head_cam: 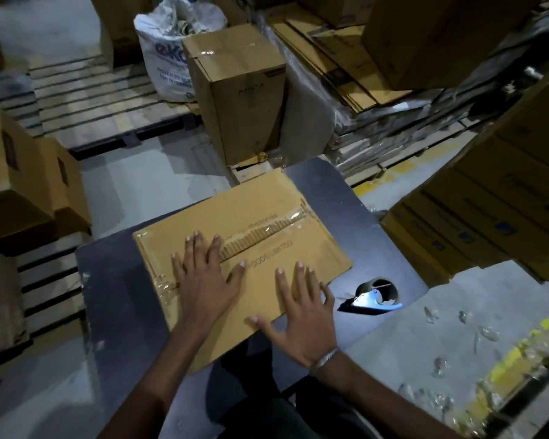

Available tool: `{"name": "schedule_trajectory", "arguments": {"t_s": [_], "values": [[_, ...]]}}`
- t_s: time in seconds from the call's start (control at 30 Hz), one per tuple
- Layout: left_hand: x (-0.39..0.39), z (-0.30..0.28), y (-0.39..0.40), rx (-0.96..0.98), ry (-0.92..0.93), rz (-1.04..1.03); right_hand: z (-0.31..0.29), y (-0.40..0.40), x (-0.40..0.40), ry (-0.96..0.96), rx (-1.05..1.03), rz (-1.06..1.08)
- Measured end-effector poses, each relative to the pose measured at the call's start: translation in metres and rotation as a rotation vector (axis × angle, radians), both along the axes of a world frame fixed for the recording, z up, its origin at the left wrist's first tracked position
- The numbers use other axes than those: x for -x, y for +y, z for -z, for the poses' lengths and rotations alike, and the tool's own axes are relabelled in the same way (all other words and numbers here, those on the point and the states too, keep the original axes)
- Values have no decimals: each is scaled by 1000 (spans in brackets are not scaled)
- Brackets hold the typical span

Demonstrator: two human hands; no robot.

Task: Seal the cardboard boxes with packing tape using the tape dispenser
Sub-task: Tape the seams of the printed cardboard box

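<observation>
A flat brown cardboard box (260, 217) lies on a dark table (114, 280), with a torn strip of tape along its middle seam. My left hand (203, 274) presses flat on the box, fingers spread, beside the seam. My right hand (301, 308) lies flat with spread fingers on the box's near right edge. The tape dispenser (373, 296), with a roll of tape, rests on the table just right of the box, untouched.
A tall sealed carton (241, 90) stands beyond the table, with a white sack (168, 55) behind it. Stacked cartons (488, 201) rise at the right and more boxes (23, 185) at the left. Wooden pallets (92, 103) cover the floor; tape scraps (457, 343) litter the lower right.
</observation>
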State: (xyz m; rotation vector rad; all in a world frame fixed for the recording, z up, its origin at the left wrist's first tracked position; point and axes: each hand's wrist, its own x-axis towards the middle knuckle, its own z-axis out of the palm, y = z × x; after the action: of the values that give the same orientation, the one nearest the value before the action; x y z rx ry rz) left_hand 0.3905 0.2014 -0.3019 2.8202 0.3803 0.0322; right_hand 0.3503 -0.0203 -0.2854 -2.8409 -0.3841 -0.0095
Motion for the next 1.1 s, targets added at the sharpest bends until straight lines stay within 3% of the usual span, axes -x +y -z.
{"name": "schedule_trajectory", "arguments": {"t_s": [0.2,0.3,0.37,0.43,0.57,0.77,0.97,1.1], "values": [[-63,-9,-95,22,-57,192,0,-60,-24,-178,-121,-172],[-73,-6,-134,40,-76,208,17,-123,-54,-171,-175,99],[-71,-2,-156,-4,-83,181,39,-172,-65,-56,-154,280],[-70,1,-166,-69,-91,158,69,-216,-72,106,-103,312],[-73,6,-165,-93,-94,141,113,-273,-77,290,121,122],[-71,9,-171,-96,-92,119,125,-293,-106,296,210,-286],[-70,6,-173,-63,-112,101,124,-291,-127,501,342,-387],[-69,7,-170,-7,-131,98,91,-279,-152,463,350,-419]]}}
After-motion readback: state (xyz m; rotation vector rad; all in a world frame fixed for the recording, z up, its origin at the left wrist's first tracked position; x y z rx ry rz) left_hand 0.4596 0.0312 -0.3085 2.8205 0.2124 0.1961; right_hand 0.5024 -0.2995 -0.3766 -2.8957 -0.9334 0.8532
